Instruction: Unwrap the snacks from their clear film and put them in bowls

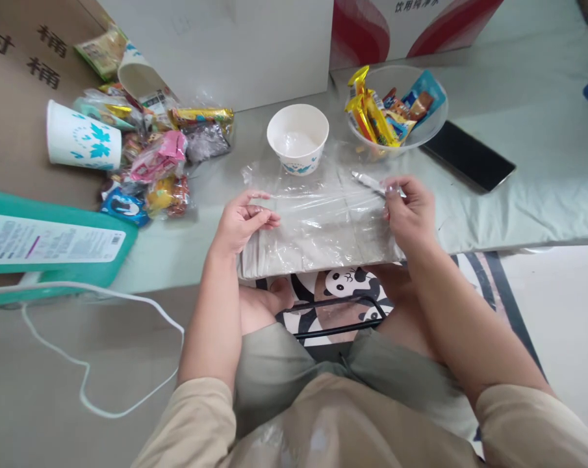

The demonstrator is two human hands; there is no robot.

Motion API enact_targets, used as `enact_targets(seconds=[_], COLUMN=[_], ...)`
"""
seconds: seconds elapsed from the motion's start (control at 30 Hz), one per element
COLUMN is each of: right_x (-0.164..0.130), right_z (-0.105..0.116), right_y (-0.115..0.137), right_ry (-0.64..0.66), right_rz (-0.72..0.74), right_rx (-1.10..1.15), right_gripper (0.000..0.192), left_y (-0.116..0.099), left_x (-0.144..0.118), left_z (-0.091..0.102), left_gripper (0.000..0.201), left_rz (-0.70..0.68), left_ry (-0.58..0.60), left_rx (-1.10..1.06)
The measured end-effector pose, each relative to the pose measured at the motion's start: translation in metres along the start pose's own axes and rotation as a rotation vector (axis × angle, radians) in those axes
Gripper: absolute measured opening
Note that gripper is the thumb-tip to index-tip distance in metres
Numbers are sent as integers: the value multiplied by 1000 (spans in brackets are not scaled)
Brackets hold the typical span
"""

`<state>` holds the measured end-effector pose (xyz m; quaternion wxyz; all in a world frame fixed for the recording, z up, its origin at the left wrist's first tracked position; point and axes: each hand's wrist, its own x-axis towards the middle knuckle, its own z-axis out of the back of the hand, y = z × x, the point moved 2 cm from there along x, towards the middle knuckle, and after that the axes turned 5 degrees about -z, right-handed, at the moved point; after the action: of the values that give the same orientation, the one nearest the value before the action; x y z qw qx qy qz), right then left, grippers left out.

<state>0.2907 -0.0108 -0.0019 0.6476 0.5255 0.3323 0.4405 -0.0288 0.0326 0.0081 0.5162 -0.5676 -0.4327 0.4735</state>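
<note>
A clear, shiny sheet of plastic film (pixel 318 224) lies crinkled near the front edge of the bed-like surface. At its left side, my left hand (pixel 245 221) is closed in a pinch on the film's upper edge. My right hand (pixel 410 211) is closed at the right side, its fingers around a slim white pen-like tool (pixel 369 182) that points left; its exact kind is unclear. The film's upper edge runs taut between the two hands. Just beyond stands a white paper bowl (pixel 298 140) with blue leaf prints, upright.
A clear plastic bowl (pixel 440 127) of wrapped snacks stands at the back right, beside a black phone (pixel 469 156). Wrapped snacks (pixel 160 159) and a tipped paper cup (pixel 84 136) lie left, near a green jug (pixel 54 240). Boxes (pixel 235 45) line the back.
</note>
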Motion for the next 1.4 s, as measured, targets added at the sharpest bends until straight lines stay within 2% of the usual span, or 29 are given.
enact_targets(seconds=[0.17, 0.27, 0.37, 0.47, 0.53, 0.57, 0.63, 0.67, 0.7, 0.83, 0.93, 1.0, 1.03, 1.1, 1.17, 1.2, 1.23, 1.3, 1.33, 1.4], right_x=[6, 9, 13, 15, 14, 12, 7, 4, 1, -5, -1, 3, 4, 2, -6, -11, -16, -24, -27, -30], right_z=[4, 7, 11, 12, 11, 10, 7, 6, 6, 12, 20, 18, 12, -7, -29, -39, -47, -58, -60, -61], right_y=[-8, -12, -14, -13, -11, -9, -7, -5, -4, 4, 15, 22, 24, 26, 28, 29, 30, 31, 31, 31], right_ry=[55, 97, 61, 11, -2, 14, 89, 136, 178, 255, 135, 122, 194, 447, 699, 785, 851, 949, 978, 965], right_rz=[35, -32, -103, -99, -79, -76, -65, -52, -34, 103, 252, 266, 233, 122, 23, 2, 1, 37, 57, 75], right_rx=[248, 371, 410, 453, 387, 302, 78, -21, -95, -269, -300, -218, -157, -44, -11, -35, -83, -191, -216, -179], right_gripper=[17, 19, 16, 19, 29, 27, 11, 16, 27, 42, 39, 33, 32, 42, 57, 59, 54, 28, 16, 12], left_y=[2, 4, 3, 2, 3, 3, 5, 5, 6, 5, 2, 0, -1, -3, -6, -7, -7, -7, -7, -6], left_x=[3, 6, 8, 10, 12, 12, 13, 13, 12, 9, 5, 3, 1, -2, -6, -7, -8, -7, -5, -1], left_z=[-2, -4, -6, -6, -5, -4, -2, -2, -1, 2, 1, -3, -6, -15, -24, -28, -30, -32, -31, -29], left_gripper=[20, 17, 12, 23, 34, 34, 21, 12, 14, 45, 51, 51, 50, 51, 56, 61, 66, 77, 80, 77], left_rz=[-70, -17, 23, -22, -88, -126, -177, -183, -172, -71, -7, 35, 55, 94, 134, 155, 178, 212, 209, 170], left_ry=[-125, -155, -149, -147, -177, -201, -239, -247, -242, -143, -43, 33, 76, 174, 276, 316, 343, 346, 316, 219], left_rx=[-65, -39, -40, -76, -36, 7, 73, 78, 67, 31, 36, 14, -1, -32, -53, -56, -55, -65, -92, -205])
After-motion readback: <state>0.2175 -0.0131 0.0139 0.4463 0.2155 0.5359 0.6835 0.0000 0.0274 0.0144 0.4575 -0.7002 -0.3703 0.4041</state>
